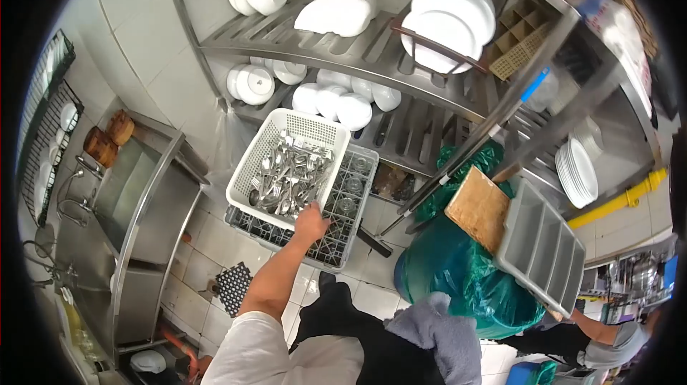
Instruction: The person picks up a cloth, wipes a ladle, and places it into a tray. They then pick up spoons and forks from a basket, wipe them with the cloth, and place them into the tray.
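Observation:
My left hand is closed on the near rim of a white plastic basket. Inside the basket lies a loose heap of metal cutlery, with forks and spoons showing. Beneath the basket is a grey dish rack with square compartments, and several upturned glasses stand along its right side. The basket hides much of the rack. My right hand is out of view.
Steel shelves at the back hold white bowls and plates. To the right, a green-lined bin has a wooden board and grey compartment tray above it. A sink stands left; another person's arm reaches in at right.

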A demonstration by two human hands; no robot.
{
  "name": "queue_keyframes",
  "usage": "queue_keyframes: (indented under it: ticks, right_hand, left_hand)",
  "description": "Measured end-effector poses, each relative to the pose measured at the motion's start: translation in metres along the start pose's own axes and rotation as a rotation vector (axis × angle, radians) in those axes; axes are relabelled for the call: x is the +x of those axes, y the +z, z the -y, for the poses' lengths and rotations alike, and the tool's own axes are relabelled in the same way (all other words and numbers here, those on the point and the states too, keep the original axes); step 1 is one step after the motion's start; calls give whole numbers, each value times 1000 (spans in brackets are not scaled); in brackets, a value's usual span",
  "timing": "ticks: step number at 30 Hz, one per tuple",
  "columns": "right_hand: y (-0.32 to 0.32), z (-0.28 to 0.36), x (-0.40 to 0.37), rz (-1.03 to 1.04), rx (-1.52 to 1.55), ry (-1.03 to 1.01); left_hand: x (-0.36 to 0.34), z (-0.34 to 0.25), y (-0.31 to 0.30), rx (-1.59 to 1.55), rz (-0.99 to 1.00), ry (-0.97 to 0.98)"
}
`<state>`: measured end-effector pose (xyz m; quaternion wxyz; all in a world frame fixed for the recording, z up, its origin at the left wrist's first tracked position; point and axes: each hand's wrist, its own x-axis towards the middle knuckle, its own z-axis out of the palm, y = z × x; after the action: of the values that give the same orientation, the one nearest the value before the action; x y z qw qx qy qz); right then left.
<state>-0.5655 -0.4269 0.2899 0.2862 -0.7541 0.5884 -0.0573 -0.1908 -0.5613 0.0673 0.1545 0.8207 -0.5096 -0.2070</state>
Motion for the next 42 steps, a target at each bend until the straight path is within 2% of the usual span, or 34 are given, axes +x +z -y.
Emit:
queue_keyframes:
  ticks: [1,5,7,9,12,14,15,16,19,21,22,23,24,26,27,28,30,32,33,34,35,38,42]
  right_hand:
    - [-2,6,7,17,-4,-8]
    - [0,35,37,68,-5,-43]
    - [-1,45,47,89,-9,-57]
    - [1,50,56,108,-7,-63]
    - [2,52,67,136,-12,-93]
    - [-4,55,80,143,-15,-140]
    - [-10,59,86,139,-17,-149]
    - [-18,67,96,112,-29,-189]
    - [-44,97,109,108,-62,-293]
    - [-52,108,105,43,-91,-364]
    - [-44,94,103,41,-87,-378]
    - [-28,70,103,165,-131,-214]
    - [-25,67,108,283,-179,-44]
    - [-47,79,110,310,-219,-60]
    - [-53,89,108,341,-254,-96]
    - [-54,91,110,289,-245,-155]
    - [-34,61,111,182,-232,-182]
    - [26,-4,114,31,-323,-94]
    - [48,9,120,-101,-441,-26]
    - [24,0,116,27,-310,-124]
    - [-10,33,118,82,-258,-192]
    - [-19,48,125,78,-229,-264]
    - [-24,59,129,84,-224,-326]
  left_hand:
    - [9,8,3,43,117,-17]
    - [26,34,36,133,133,38]
    - [20,25,24,79,106,29]
    - [-4,13,-17,14,28,70]
    - [-47,-6,-46,-3,162,44]
    - [-62,0,1,75,219,151]
    - [-67,0,24,74,243,138]
    - [-62,-7,23,76,238,146]
    - [-80,-22,7,-36,213,11]
    - [-77,-21,30,-23,209,16]
    - [-71,-20,48,-7,212,50]
    - [-65,-20,67,12,229,45]
    - [-61,-29,49,13,220,50]
    - [-70,-47,0,-54,111,30]
    - [-75,-57,-44,-141,150,-51]
    - [-75,-52,-36,-134,126,-60]
    - [-85,-42,10,-56,219,5]
    - [-87,-39,52,21,283,68]
    - [-83,-42,47,-7,286,70]
    - [-90,-44,45,-41,306,62]
    - [-101,-44,49,-45,319,50]
    - [-88,-37,52,-26,276,87]
    - [-87,-29,54,-23,398,69]
